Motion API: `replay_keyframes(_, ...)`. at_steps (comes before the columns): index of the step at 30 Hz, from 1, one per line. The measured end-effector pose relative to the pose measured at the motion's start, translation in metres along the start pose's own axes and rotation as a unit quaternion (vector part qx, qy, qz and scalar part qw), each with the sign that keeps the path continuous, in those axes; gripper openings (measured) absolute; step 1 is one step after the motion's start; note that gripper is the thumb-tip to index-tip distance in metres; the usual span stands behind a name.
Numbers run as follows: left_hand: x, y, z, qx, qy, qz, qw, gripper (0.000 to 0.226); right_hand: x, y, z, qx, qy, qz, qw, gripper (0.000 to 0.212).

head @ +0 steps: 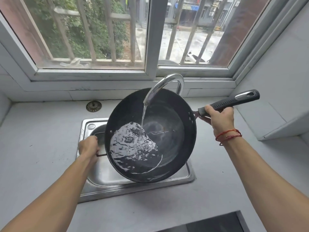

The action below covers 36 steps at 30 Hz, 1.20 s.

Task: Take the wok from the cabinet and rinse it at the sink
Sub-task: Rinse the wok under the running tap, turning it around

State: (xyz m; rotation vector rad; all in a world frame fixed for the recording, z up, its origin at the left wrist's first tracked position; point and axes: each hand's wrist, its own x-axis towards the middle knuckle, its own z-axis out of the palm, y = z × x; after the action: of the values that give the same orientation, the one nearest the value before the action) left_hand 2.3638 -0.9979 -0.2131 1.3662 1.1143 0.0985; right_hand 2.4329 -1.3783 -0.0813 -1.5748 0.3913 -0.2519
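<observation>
black wok (175,131), tilted over steel sink (150,180), holding water

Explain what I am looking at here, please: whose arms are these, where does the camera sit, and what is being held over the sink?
There is no machine here. These are a person's two bare arms, filmed by one wide-angle camera worn on the head, looking forward and down. The left hand grips the small loop handle and the right hand grips the long handle of a black wok, held tilted over a steel sink. Water from the faucet pools in the wok's lower side. A round metal drain strainer lies on the grey counter. A dark cooktop shows at the bottom edge, and a window is behind.
</observation>
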Motion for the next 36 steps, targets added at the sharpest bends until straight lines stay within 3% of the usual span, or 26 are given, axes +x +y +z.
replay_keyframes(3, 0.002, 0.005, -0.004, -0.022, 0.020, 0.014, 0.999, 0.017, 0.002, 0.008, 0.005, 0.037, -0.007, 0.020, 0.999, 0.040)
replay_keyframes(7, 0.005, 0.014, -0.009, -0.047, 0.049, 0.026, 0.997, 0.017, 0.000, 0.016, 0.012, 0.063, -0.022, 0.045, 0.997, 0.009)
replay_keyframes(9, 0.008, 0.019, -0.014, -0.057, 0.063, 0.034, 0.996, 0.013, -0.001, 0.021, 0.016, 0.088, -0.026, 0.068, 0.993, 0.020)
replay_keyframes(15, 0.015, 0.037, -0.031, -0.061, 0.102, 0.061, 0.991, 0.012, 0.002, 0.048, 0.026, 0.179, -0.031, 0.149, 0.972, 0.004)
replay_keyframes(18, 0.015, 0.044, -0.038, -0.075, 0.106, 0.083, 0.988, 0.015, 0.000, 0.059, 0.035, 0.231, -0.019, 0.179, 0.956, 0.015)
replay_keyframes(22, 0.013, 0.051, -0.049, -0.084, 0.105, 0.117, 0.984, 0.015, -0.004, 0.070, 0.044, 0.283, -0.021, 0.211, 0.935, 0.006)
replay_keyframes(26, 0.011, 0.060, -0.060, -0.082, 0.103, 0.145, 0.981, 0.017, -0.006, 0.088, 0.050, 0.302, -0.016, 0.240, 0.922, 0.018)
replay_keyframes(29, 0.011, 0.068, -0.069, -0.069, 0.107, 0.163, 0.978, 0.014, -0.006, 0.101, 0.058, 0.299, -0.031, 0.263, 0.917, 0.004)
replay_keyframes(36, 0.003, 0.085, -0.091, -0.062, 0.111, 0.195, 0.972, 0.010, -0.006, 0.128, 0.081, 0.314, -0.060, 0.326, 0.890, 0.009)
